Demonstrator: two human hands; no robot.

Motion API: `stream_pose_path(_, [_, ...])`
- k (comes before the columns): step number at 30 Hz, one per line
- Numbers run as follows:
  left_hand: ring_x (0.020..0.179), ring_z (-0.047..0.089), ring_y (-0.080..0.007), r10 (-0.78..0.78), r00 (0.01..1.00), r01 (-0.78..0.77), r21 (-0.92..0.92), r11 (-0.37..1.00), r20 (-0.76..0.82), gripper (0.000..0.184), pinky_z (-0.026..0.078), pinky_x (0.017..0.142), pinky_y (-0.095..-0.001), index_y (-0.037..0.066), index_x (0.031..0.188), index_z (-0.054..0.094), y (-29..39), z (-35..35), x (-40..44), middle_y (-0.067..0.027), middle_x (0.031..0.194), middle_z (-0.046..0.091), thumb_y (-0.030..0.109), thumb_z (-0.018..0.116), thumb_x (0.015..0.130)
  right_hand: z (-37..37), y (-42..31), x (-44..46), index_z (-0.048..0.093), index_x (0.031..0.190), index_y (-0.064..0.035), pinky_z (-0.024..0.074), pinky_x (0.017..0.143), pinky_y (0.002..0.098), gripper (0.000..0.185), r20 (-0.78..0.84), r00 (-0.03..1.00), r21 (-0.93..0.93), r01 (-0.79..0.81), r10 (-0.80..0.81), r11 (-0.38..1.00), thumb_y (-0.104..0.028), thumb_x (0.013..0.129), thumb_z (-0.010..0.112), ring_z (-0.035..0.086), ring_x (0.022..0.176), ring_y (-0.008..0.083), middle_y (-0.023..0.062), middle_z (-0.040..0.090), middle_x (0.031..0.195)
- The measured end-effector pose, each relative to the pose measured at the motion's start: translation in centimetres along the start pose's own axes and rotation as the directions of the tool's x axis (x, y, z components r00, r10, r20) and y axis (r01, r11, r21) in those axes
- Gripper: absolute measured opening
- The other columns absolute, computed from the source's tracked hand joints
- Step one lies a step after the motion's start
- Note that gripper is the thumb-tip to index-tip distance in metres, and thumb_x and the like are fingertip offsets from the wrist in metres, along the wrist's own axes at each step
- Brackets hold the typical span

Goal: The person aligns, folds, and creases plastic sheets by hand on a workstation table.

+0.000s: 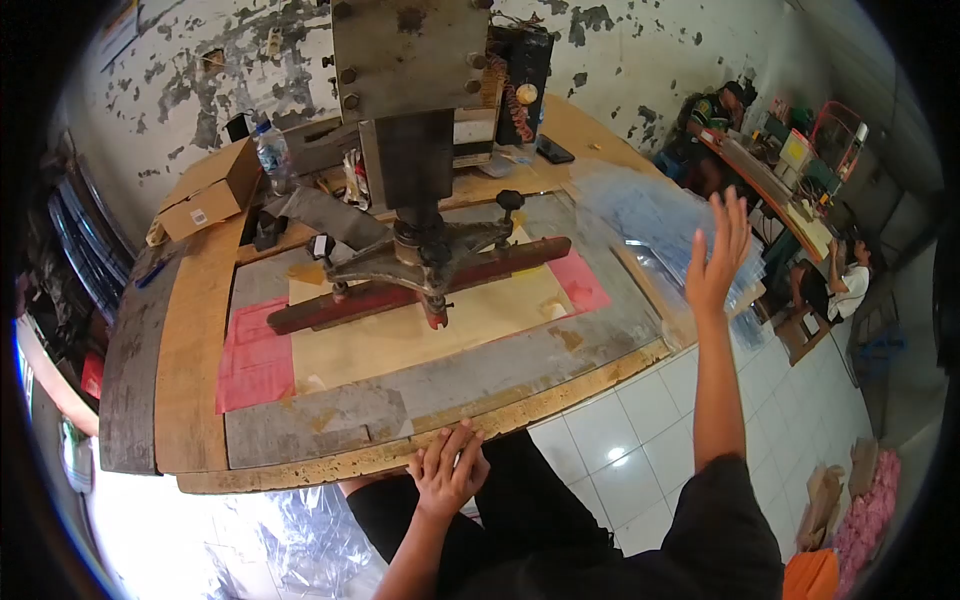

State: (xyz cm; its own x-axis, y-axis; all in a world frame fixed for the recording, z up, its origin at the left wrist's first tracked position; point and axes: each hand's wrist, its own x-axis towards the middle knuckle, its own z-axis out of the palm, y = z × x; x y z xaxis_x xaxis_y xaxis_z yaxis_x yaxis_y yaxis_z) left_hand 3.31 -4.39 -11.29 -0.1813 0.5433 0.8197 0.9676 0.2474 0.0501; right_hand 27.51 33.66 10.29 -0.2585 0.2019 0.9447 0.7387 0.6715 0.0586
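Observation:
My left hand (448, 470) rests on the worn wooden front edge of the work table (210, 380), its fingers slightly apart and holding nothing. Raised in the air at the right, my right hand (718, 252) is open with fingers spread, near a pile of clear plastic sheets (640, 215). In front of me stands a heavy press (405, 85) with a long red bar (430, 285) on its three-armed head. Beneath the bar lies a cream-coloured sheet (400, 350), with a pink sheet (255, 350) showing at its left; pink also shows at its right.
A cardboard box (210, 190), a water bottle (270, 155) and a phone (554, 150) sit toward the back of the table. Two people (845, 280) are at another bench (770, 185) on the right. Clear plastic (300, 540) lies on the floor at lower left.

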Motion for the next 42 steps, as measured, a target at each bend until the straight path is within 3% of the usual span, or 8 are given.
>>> stream_pose_path(8, [0.130, 0.059, -0.0158, 0.001, 1.000, 0.000, 0.019, 1.000, -0.014, 0.033, 0.022, 0.125, -0.0414, 0.031, 0.116, 0.078, 0.1, 0.0, 0.0, 0.0085, 0.135, 0.072, 0.027, 0.074, 0.084, 8.1, 14.3, -3.0, 0.027, 0.170, -0.0139, 0.0119, 0.130, 0.0611, 0.071, -0.002, 0.987, -0.396, -0.148, 0.160, 0.906, -0.047, 0.111, 0.049, 0.015, 0.164, 0.0355, 0.0125, 0.018, 0.178])
stream_pose_path(12, [0.129, 0.059, -0.0203, 0.010, 0.999, -0.011, -0.008, 1.000, -0.044, 0.034, 0.023, 0.122, -0.0436, 0.026, 0.117, 0.074, 0.2, 0.6, -0.1, 0.0055, 0.136, 0.070, 0.022, 0.078, 0.083, 10.0, 15.2, -7.7, 0.043, 0.162, -0.0099, 0.0226, 0.129, 0.0548, 0.074, 0.619, 0.485, -0.561, -0.278, 0.618, 0.780, -0.059, 0.108, 0.042, 0.032, 0.158, 0.0370, 0.0169, 0.038, 0.170])
stream_pose_path(25, [0.134, 0.054, -0.0208, 0.023, 0.998, -0.023, -0.003, 1.000, -0.064, 0.031, 0.019, 0.124, -0.0439, 0.024, 0.115, 0.075, -0.1, 1.2, -0.7, 0.0036, 0.137, 0.070, 0.023, 0.077, 0.083, 9.9, 15.2, -9.3, 0.059, 0.149, -0.0102, 0.0413, 0.118, 0.0507, 0.065, 0.501, 0.631, -0.478, -0.368, 0.592, 0.797, -0.057, 0.108, 0.043, 0.054, 0.143, 0.0340, 0.0157, 0.055, 0.158])
stream_pose_path(27, [0.134, 0.054, -0.0210, 0.018, 0.999, -0.018, 0.004, 1.000, -0.049, 0.031, 0.019, 0.124, -0.0439, 0.024, 0.114, 0.075, 0.0, 1.1, -0.6, 0.0035, 0.137, 0.070, 0.023, 0.077, 0.083, 7.0, 11.5, -6.1, 0.062, 0.147, -0.0107, 0.0457, 0.111, 0.0512, 0.057, 0.540, 0.387, -0.476, -0.592, 0.747, 0.650, -0.050, 0.110, 0.045, 0.060, 0.136, 0.0342, 0.0149, 0.059, 0.154])
stream_pose_path(31, [0.131, 0.056, -0.0179, -0.014, 0.999, 0.014, -0.004, 1.000, -0.040, 0.027, 0.018, 0.126, -0.0423, 0.029, 0.111, 0.078, 0.1, 1.1, -0.8, 0.0082, 0.135, 0.071, 0.023, 0.077, 0.084, 6.5, 11.9, -6.6, 0.059, 0.151, -0.0105, 0.0444, 0.110, 0.0501, 0.050, 0.384, 0.476, -0.291, -0.751, 0.791, 0.593, -0.040, 0.112, 0.046, 0.060, 0.135, 0.0342, 0.0140, 0.058, 0.155])
stream_pose_path(33, [0.131, 0.056, -0.0179, -0.018, 0.999, 0.018, -0.003, 1.000, -0.037, 0.029, 0.018, 0.126, -0.0425, 0.029, 0.112, 0.077, 0.2, 1.1, -0.7, 0.0083, 0.135, 0.071, 0.023, 0.077, 0.084, 6.3, 11.5, -6.6, 0.053, 0.155, -0.0104, 0.0405, 0.114, 0.0484, 0.049, -0.197, 0.945, -0.051, -0.277, 0.262, 0.960, -0.035, 0.113, 0.047, 0.058, 0.137, 0.0336, 0.0133, 0.057, 0.156])
stream_pose_path(37, [0.131, 0.056, -0.0179, -0.017, 0.999, 0.017, 0.000, 1.000, -0.037, 0.028, 0.018, 0.126, -0.0423, 0.029, 0.112, 0.077, 0.2, 1.1, -0.6, 0.0085, 0.135, 0.071, 0.024, 0.077, 0.084, 6.2, 11.3, -6.2, 0.047, 0.160, -0.0107, 0.0361, 0.119, 0.0471, 0.051, -0.333, 0.938, -0.129, -0.147, 0.096, 0.981, -0.032, 0.113, 0.048, 0.056, 0.139, 0.0324, 0.0129, 0.055, 0.158])
stream_pose_path(42, [0.130, 0.056, -0.0176, -0.025, 0.999, 0.025, 0.001, 1.000, -0.034, 0.028, 0.020, 0.124, -0.0417, 0.029, 0.111, 0.078, 0.3, 0.9, -0.6, 0.0085, 0.135, 0.071, 0.024, 0.077, 0.084, 7.7, 13.2, -8.5, 0.066, 0.142, -0.0078, 0.0419, 0.116, 0.0509, 0.043, 0.489, 0.701, -0.393, -0.354, 0.519, 0.849, -0.033, 0.109, 0.055, 0.065, 0.125, 0.0389, 0.0176, 0.068, 0.141])
